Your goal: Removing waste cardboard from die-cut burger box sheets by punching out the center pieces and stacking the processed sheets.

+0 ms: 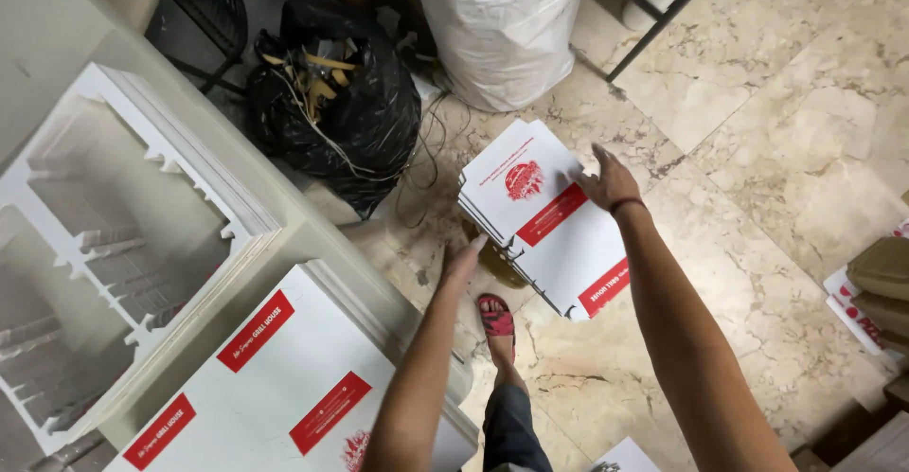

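Head view: a stack of flat white carton blanks with red labels [544, 221] is seen on the marble floor [786, 150], just in front of a foot in a red sandal [495, 317]. Right hand [609, 184] is laid on the stack's far upper edge, fingers spread, nothing gripped. Left hand [461, 262] is at the near left edge of the stack, fingers extended and loosely together, empty; contact with the stack cannot be confirmed.

Blanks in the stack are fanned slightly, edges not flush. A clean lift would likely be helped if the edges were squared first, the left hand slid under the low side, and the right hand kept pressing from the opposite edge so sheets are not shed.

More identical blanks [284, 377] are stacked on the grey table [312, 245] at left, beside die-cut white sheets [133, 235]. A black rubbish bag [365, 112] and a white sack [502, 32] are set just beyond the floor stack, with loose cable [426, 164] trailing near it.
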